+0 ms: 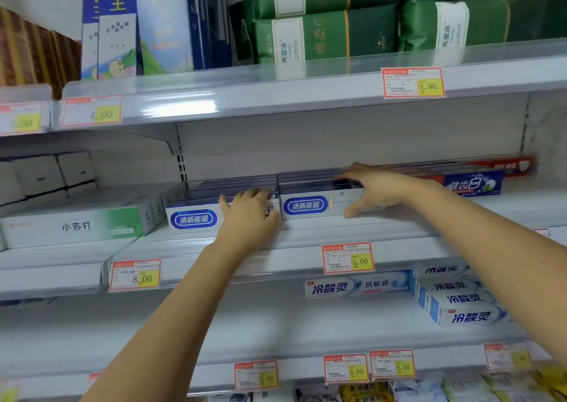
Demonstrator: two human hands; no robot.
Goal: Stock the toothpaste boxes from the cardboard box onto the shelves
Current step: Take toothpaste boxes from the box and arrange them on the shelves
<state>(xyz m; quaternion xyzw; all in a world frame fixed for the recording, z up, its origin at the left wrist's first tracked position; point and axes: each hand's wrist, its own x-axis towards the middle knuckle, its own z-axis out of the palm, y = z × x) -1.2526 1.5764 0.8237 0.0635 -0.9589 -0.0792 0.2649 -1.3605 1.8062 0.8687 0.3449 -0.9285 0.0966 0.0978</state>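
Two rows of white toothpaste boxes with blue oval labels lie on the middle shelf [276,242]. The left row [193,219] and the right row [306,206] sit side by side, several boxes deep. My left hand [248,214] lies over the right end of the left row's front box, fingers bent over its top edge. My right hand [371,188] rests on the right row, fingers spread across the box tops and thumb down on the front face. The cardboard box is out of view.
A green and white box [76,226] lies left of the rows; red and blue toothpaste boxes [472,183] lie to the right. Blue and white boxes [460,303] fill the shelf below. Green packs [337,33] stand on the top shelf. Price tags [348,257] line the shelf edges.
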